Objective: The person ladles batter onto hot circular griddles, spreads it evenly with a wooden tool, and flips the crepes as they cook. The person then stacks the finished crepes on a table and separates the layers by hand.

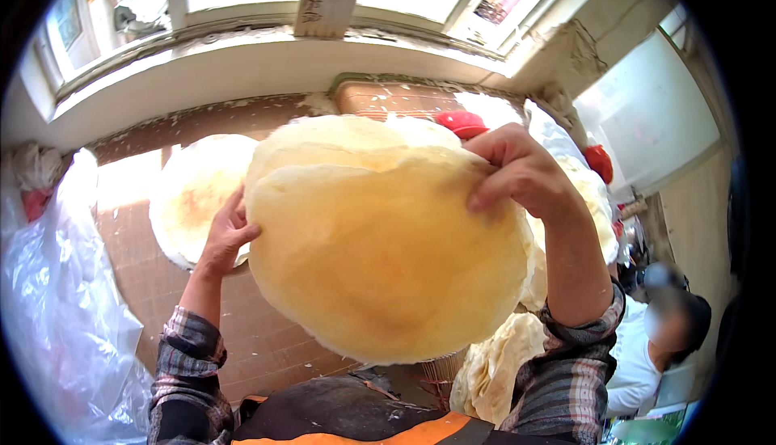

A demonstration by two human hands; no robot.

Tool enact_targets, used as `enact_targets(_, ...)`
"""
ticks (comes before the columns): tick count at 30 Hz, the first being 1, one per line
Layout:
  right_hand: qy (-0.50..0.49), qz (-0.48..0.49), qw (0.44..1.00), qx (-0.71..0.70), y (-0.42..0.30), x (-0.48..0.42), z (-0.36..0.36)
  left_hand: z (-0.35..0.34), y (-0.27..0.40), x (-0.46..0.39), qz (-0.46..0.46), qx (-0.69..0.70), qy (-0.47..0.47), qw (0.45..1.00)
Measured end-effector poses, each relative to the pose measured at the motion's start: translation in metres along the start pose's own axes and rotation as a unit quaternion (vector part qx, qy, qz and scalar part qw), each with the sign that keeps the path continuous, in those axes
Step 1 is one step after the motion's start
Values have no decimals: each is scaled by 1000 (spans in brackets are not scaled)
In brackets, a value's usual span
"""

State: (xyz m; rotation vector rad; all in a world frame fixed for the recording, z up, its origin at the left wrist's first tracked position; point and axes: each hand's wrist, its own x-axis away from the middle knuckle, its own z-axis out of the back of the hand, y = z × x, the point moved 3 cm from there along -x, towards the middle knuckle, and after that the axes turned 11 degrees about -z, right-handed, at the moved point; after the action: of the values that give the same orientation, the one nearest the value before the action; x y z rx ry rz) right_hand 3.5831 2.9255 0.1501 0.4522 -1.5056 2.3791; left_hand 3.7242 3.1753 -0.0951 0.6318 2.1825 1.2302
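Large, thin, round yellowish flatbreads (388, 251) are held up in front of me, at least two overlapping. My left hand (227, 233) grips their left edge, with the thumb on the near face. At the upper right edge my right hand (515, 172) pinches them between thumb and fingers; its fingertips are slightly blurred. Behind my left hand, another pale round flatbread (197, 196) with a browned middle lies on the brown table mat (242, 330). More flatbreads (588, 202) lie beyond my right forearm, and folded ones (497, 366) stand below it.
Clear plastic sheeting (66, 311) covers the left side. A red object (462, 123) lies behind the flatbreads, and another red object (599, 163) is at the right. Windows and a sill (242, 45) run along the back. A person in white (636, 348) is at the lower right.
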Motion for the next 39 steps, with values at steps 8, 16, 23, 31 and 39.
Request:
enact_targets(8, 21, 20, 999, 28, 40, -112, -24, 82, 28, 48, 28, -80, 117, 989)
enact_targets(16, 223, 235, 937, 133, 33, -183, 2, 87, 129, -26, -311, -514, 120, 790)
enact_targets(23, 210, 95, 961, 156, 152, -174, -24, 155, -27, 45, -22, -715, 174, 677)
enact_targets(31, 281, 47, 852, 439, 227, -138, -77, 50, -115, 18, 12, -570, 43, 820)
enact_targets(39, 297, 89, 863, 399, 235, -135, -61, -90, -184, -49, 289, 209, 108, 928)
